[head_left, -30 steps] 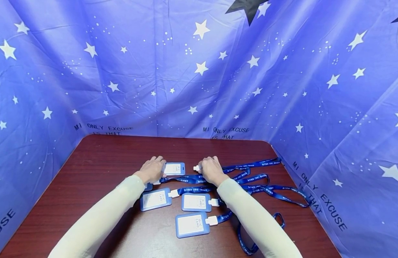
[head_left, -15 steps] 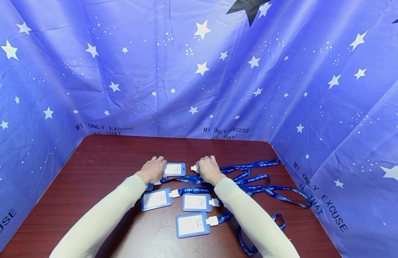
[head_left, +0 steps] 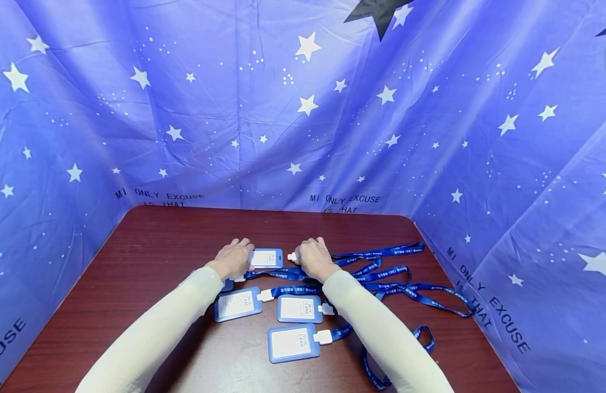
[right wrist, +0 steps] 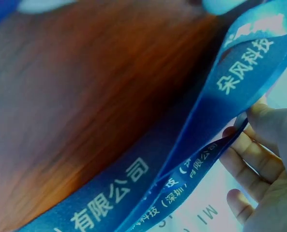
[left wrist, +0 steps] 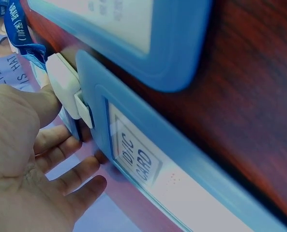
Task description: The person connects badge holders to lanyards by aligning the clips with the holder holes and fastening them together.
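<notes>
My left hand (head_left: pixel 231 259) grips the left end of a blue-framed ID card holder (head_left: pixel 267 258) at the far middle of the table. The slot end of that holder points right, towards my right hand (head_left: pixel 315 258). A white plastic clip (head_left: pixel 292 257) juts out from my right fingers, a small gap away from the holder. Thumb and fingers of the right hand pinch a blue printed lanyard (right wrist: pixel 235 131) in the right wrist view, its clip hidden there. In the left wrist view, another ID badge (left wrist: pixel 138 152) lies between the camera and the holding fingers.
Nearer me lie ID badges with white clips: a left one (head_left: pixel 238 304), a middle one (head_left: pixel 299 309) and a front one (head_left: pixel 293 343). A further badge (head_left: pixel 227 284) is partly under the left forearm. Blue lanyards (head_left: pixel 440 300) spread right across the dark red table (head_left: pixel 175 234).
My right hand has shifted slightly left with the clip and lanyard, narrowing the gap to the card holder. The left hand and its holder have stayed nearly still.
</notes>
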`<action>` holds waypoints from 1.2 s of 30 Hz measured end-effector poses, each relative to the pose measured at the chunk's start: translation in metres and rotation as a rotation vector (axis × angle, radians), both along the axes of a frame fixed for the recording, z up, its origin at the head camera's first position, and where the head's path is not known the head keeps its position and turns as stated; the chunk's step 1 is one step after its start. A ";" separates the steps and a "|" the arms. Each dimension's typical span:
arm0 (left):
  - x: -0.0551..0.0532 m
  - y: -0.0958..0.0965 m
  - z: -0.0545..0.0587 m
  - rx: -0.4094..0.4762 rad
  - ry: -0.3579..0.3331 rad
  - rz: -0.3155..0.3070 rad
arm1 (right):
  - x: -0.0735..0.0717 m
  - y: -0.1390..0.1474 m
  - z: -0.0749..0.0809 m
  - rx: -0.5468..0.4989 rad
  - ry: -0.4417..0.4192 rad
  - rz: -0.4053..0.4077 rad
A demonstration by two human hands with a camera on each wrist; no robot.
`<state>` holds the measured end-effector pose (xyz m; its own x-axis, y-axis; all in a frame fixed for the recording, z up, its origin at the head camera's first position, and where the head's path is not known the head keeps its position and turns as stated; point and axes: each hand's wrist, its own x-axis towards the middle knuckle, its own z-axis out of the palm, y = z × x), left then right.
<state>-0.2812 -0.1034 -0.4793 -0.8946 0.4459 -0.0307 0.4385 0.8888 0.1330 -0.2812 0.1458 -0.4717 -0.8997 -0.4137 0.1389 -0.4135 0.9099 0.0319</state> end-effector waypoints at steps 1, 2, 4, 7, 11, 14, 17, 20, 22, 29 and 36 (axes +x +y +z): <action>0.000 0.000 0.000 0.001 0.002 0.000 | 0.000 -0.001 0.000 0.001 -0.001 0.002; 0.000 0.000 0.000 0.001 0.003 0.000 | 0.000 -0.001 0.000 0.000 0.003 0.006; 0.000 0.000 0.000 0.002 0.005 0.001 | 0.000 -0.002 -0.001 0.002 0.009 0.013; 0.000 0.001 0.001 0.001 0.002 0.004 | -0.001 -0.003 0.000 -0.001 0.017 0.024; 0.000 0.002 0.001 -0.007 -0.003 0.006 | -0.001 -0.004 -0.001 0.000 0.021 0.026; 0.000 0.002 0.001 -0.011 0.001 0.005 | -0.002 -0.004 -0.003 -0.003 0.014 0.021; 0.000 0.003 0.001 -0.014 0.007 0.007 | -0.002 -0.006 -0.004 -0.003 0.002 0.019; 0.000 0.003 0.001 -0.015 0.004 0.010 | -0.001 -0.007 -0.003 0.009 -0.008 0.013; 0.000 0.003 0.001 -0.016 0.000 0.010 | -0.001 -0.008 -0.003 0.016 -0.010 0.007; 0.000 0.004 0.003 -0.020 -0.005 0.009 | -0.003 -0.009 -0.005 0.006 0.000 0.003; 0.000 0.003 0.001 -0.023 -0.006 0.012 | -0.005 -0.011 -0.007 0.001 0.009 0.009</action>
<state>-0.2812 -0.1007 -0.4787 -0.8995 0.4344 -0.0465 0.4271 0.8968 0.1155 -0.2859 0.1346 -0.4791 -0.8946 -0.4223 0.1464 -0.4217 0.9060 0.0364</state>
